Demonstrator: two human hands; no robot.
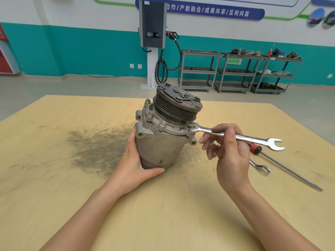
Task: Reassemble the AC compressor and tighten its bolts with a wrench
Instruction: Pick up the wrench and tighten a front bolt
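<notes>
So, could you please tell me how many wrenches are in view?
2: one wrench gripped by the right hand, set on a compressor bolt; a second wrench lying on the table, partly hidden.

We see the AC compressor (163, 134) standing upright on the wooden table (54, 178), pulley uppermost. The left hand (135, 163) grips its lower body. The right hand (230, 153) holds a double open-ended wrench (235, 136), one end seated on a flange bolt (191, 126). A screwdriver (282, 165) and ring spanner (261, 166) lie beside.
</notes>
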